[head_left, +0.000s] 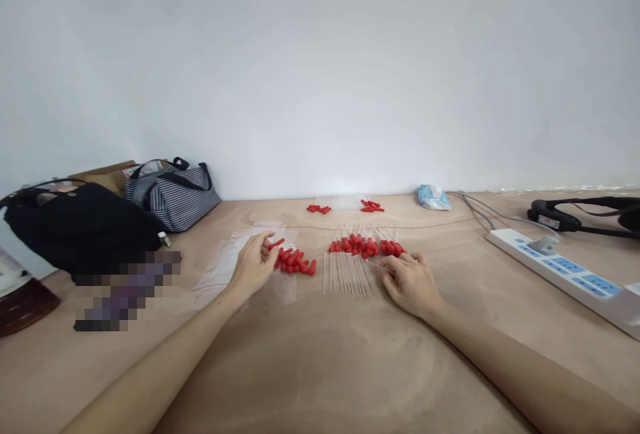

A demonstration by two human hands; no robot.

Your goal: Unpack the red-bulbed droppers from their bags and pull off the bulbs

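My left hand (256, 266) is closed, its fingertips pinching a red rubber bulb (276, 244) above a pile of similar red bulbs (295, 261). My right hand (413, 284) is also closed, with thumb and fingers around a thin clear tube (373, 261) that points left. Between the hands lies a row of thin clear tubes (347, 275), side by side. Just beyond them, red bulbs (356, 245) are bunched together, with more clear tubes stretching behind. Clear plastic bags (225, 266) lie flat under and beside my left hand.
Farther back are two small groups of red bulbs (319, 209). A blue tissue pack (433, 197) sits near the wall. On the right are a white power strip (565, 267) and a black headset (560, 216); on the left, a striped bag (180, 197) and a black bag (95, 227).
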